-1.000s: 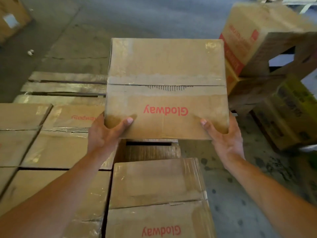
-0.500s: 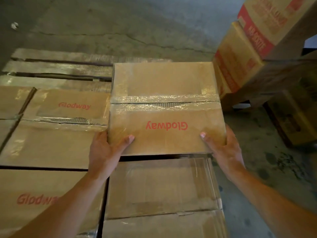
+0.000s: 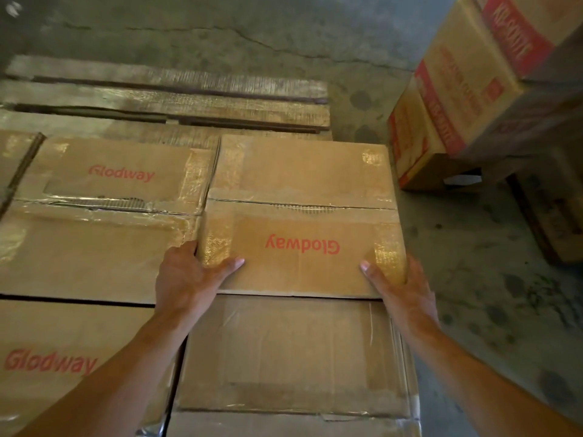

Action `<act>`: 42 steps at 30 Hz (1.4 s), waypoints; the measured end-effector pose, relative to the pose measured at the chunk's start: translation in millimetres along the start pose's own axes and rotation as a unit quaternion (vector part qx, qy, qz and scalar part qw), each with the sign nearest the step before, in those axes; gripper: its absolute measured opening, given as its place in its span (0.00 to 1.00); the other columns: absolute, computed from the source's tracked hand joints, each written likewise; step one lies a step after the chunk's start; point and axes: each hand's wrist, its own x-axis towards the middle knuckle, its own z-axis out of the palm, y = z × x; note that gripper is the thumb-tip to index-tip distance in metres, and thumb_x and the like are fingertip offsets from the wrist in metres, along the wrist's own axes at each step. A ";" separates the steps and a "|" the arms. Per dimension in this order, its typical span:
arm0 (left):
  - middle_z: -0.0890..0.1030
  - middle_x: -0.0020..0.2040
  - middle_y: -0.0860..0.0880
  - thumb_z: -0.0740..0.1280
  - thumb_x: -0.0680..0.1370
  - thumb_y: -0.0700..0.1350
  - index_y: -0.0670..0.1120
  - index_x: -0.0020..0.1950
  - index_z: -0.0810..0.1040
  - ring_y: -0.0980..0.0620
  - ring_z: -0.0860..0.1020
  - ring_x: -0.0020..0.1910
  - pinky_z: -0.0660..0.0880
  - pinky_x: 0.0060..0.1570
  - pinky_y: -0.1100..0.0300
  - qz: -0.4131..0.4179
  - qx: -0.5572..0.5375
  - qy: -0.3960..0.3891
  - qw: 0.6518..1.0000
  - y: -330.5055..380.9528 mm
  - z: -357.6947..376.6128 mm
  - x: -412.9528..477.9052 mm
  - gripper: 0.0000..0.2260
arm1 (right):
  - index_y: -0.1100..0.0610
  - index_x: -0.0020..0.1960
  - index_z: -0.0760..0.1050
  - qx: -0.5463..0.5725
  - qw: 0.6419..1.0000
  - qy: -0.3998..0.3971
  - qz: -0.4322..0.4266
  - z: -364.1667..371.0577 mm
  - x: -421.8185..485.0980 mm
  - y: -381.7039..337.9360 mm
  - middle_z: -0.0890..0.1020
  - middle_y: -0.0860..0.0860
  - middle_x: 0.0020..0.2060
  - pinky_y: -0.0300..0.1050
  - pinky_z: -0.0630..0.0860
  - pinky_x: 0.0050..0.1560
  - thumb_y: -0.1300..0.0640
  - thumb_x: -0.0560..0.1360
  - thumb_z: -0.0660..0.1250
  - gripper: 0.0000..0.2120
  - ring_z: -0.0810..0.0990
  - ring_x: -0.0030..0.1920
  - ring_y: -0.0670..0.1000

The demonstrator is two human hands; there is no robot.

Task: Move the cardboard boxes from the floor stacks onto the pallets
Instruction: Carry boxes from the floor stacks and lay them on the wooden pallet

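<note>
A taped brown cardboard box (image 3: 303,197) with an upside-down red "Glodway" print lies at the right side of the wooden pallet (image 3: 176,99), level with the neighbouring boxes. My left hand (image 3: 186,279) grips its near left corner, thumb on top. My right hand (image 3: 400,288) grips its near right corner, thumb on top too. The fingers of both hands are hidden down the box's sides. Another Glodway box (image 3: 104,212) sits directly to its left, and a plain taped box (image 3: 293,354) lies in front of it.
More Glodway boxes (image 3: 47,357) cover the pallet's near left. Bare pallet slats lie beyond the boxes. A leaning stack of red-printed cartons (image 3: 467,89) stands at the right on the cracked concrete floor (image 3: 473,279).
Held in both hands, the box came down from chest height onto the pallet row, beside the left box. My view tilted further down.
</note>
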 end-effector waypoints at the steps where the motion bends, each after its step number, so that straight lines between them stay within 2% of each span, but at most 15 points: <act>1: 0.80 0.37 0.47 0.77 0.65 0.65 0.45 0.40 0.76 0.47 0.79 0.37 0.72 0.31 0.57 -0.001 0.013 0.002 1.000 -2.6 1.2 0.4 0.24 | 0.40 0.73 0.63 0.001 1.000 0.001 0.008 2.2 -1.9 2.4 0.75 0.46 0.62 0.61 0.71 0.66 0.23 0.63 0.66 0.43 0.73 0.67 0.58; 4: 0.80 0.41 0.45 0.76 0.62 0.67 0.45 0.43 0.76 0.45 0.79 0.40 0.72 0.33 0.56 0.004 0.040 0.002 0.999 -7.6 2.6 0.7 0.27 | 0.39 0.73 0.63 0.001 1.000 0.002 0.018 5.8 -5.1 7.6 0.76 0.47 0.65 0.62 0.72 0.66 0.22 0.62 0.66 0.44 0.73 0.67 0.59; 8: 0.79 0.51 0.45 0.79 0.62 0.64 0.44 0.56 0.75 0.44 0.78 0.49 0.75 0.44 0.53 -0.001 0.062 0.012 0.998 -6.0 1.1 -0.9 0.34 | 0.41 0.74 0.63 -0.012 1.000 -0.012 0.019 7.5 -5.2 4.3 0.76 0.49 0.65 0.64 0.72 0.65 0.25 0.63 0.66 0.43 0.74 0.67 0.59; 11: 0.79 0.52 0.44 0.80 0.62 0.62 0.45 0.57 0.71 0.44 0.77 0.48 0.72 0.44 0.54 -0.008 0.103 -0.001 0.995 -2.0 -1.4 -4.0 0.35 | 0.42 0.75 0.62 -0.029 0.999 -0.019 0.032 7.4 -4.5 6.3 0.75 0.50 0.67 0.63 0.72 0.66 0.27 0.64 0.68 0.44 0.73 0.68 0.60; 16: 0.81 0.55 0.42 0.80 0.62 0.64 0.42 0.60 0.71 0.41 0.80 0.55 0.75 0.51 0.52 -0.030 0.174 -0.034 0.984 3.1 -4.9 0.0 0.38 | 0.42 0.74 0.64 -0.037 0.998 -0.030 0.031 5.4 -4.5 13.4 0.77 0.51 0.66 0.59 0.73 0.64 0.26 0.65 0.70 0.43 0.75 0.66 0.60; 22: 0.79 0.59 0.41 0.81 0.63 0.61 0.39 0.61 0.71 0.40 0.78 0.60 0.70 0.48 0.56 -0.062 0.214 -0.067 0.973 17.6 -9.3 1.3 0.38 | 0.42 0.73 0.65 -0.042 0.998 -0.048 0.018 1.0 -6.5 12.6 0.77 0.46 0.60 0.60 0.74 0.63 0.24 0.63 0.68 0.44 0.75 0.66 0.58; 25: 0.79 0.58 0.42 0.81 0.63 0.60 0.40 0.58 0.73 0.41 0.78 0.60 0.71 0.49 0.55 -0.063 0.233 -0.088 0.966 24.0 -10.0 3.8 0.34 | 0.43 0.75 0.64 -0.057 0.997 -0.053 0.018 -1.3 -5.4 13.9 0.77 0.50 0.65 0.58 0.73 0.64 0.24 0.63 0.69 0.45 0.75 0.67 0.58; 28: 0.81 0.53 0.43 0.82 0.62 0.61 0.44 0.43 0.72 0.41 0.79 0.57 0.69 0.45 0.57 -0.070 0.245 -0.098 0.962 29.4 -12.6 2.6 0.27 | 0.43 0.74 0.66 -0.058 0.996 -0.062 0.011 -5.1 -7.1 16.5 0.79 0.48 0.63 0.55 0.74 0.62 0.23 0.59 0.66 0.47 0.76 0.65 0.55; 30: 0.82 0.52 0.43 0.81 0.63 0.62 0.45 0.39 0.70 0.42 0.79 0.57 0.69 0.45 0.57 -0.069 0.259 -0.105 0.958 29.2 -13.6 1.7 0.27 | 0.43 0.73 0.67 -0.053 0.996 -0.071 0.008 -6.6 -8.3 18.1 0.79 0.47 0.63 0.54 0.74 0.62 0.24 0.60 0.66 0.46 0.77 0.64 0.54; 31: 0.81 0.52 0.43 0.81 0.63 0.62 0.44 0.40 0.72 0.41 0.79 0.58 0.69 0.46 0.56 -0.067 0.263 -0.107 0.957 28.5 -14.2 1.2 0.27 | 0.43 0.74 0.67 -0.049 0.996 -0.074 0.006 -7.3 -8.0 18.5 0.79 0.47 0.63 0.54 0.74 0.63 0.25 0.62 0.68 0.44 0.77 0.64 0.54; 33: 0.80 0.56 0.41 0.81 0.62 0.62 0.40 0.53 0.75 0.39 0.77 0.61 0.72 0.52 0.51 -0.069 0.251 -0.096 0.961 27.9 -14.8 0.0 0.33 | 0.43 0.74 0.68 -0.045 0.996 -0.077 0.000 -8.8 -6.8 19.2 0.79 0.47 0.64 0.54 0.73 0.64 0.31 0.69 0.71 0.37 0.76 0.65 0.54; 35: 0.77 0.61 0.38 0.82 0.62 0.59 0.37 0.65 0.69 0.37 0.74 0.64 0.72 0.59 0.47 -0.066 0.238 -0.077 0.966 26.9 -12.8 -0.5 0.43 | 0.43 0.74 0.67 -0.051 0.995 -0.086 -0.003 -9.4 -6.9 19.2 0.77 0.47 0.66 0.52 0.71 0.65 0.35 0.72 0.70 0.33 0.74 0.67 0.54; 37: 0.73 0.64 0.35 0.83 0.63 0.55 0.36 0.70 0.64 0.35 0.72 0.65 0.71 0.63 0.45 -0.046 0.235 -0.067 0.969 27.4 -7.3 -1.9 0.47 | 0.43 0.75 0.64 -0.051 0.994 -0.098 0.003 -7.5 -7.1 19.0 0.75 0.47 0.67 0.51 0.68 0.66 0.38 0.75 0.68 0.31 0.71 0.70 0.55; 39: 0.72 0.64 0.34 0.83 0.63 0.50 0.38 0.70 0.64 0.34 0.71 0.64 0.70 0.62 0.45 -0.032 0.204 -0.051 0.977 28.9 -0.3 -4.9 0.44 | 0.44 0.76 0.61 -0.024 0.992 -0.119 0.021 -4.8 -6.6 19.0 0.72 0.46 0.66 0.50 0.67 0.65 0.39 0.78 0.66 0.31 0.70 0.71 0.55; 42: 0.71 0.63 0.35 0.80 0.67 0.39 0.42 0.66 0.66 0.34 0.72 0.62 0.70 0.58 0.47 -0.011 0.146 -0.027 0.989 31.6 11.1 -13.9 0.33 | 0.41 0.73 0.60 0.059 0.984 -0.157 0.057 -2.0 -1.8 23.5 0.73 0.41 0.63 0.51 0.69 0.65 0.44 0.79 0.68 0.27 0.72 0.67 0.50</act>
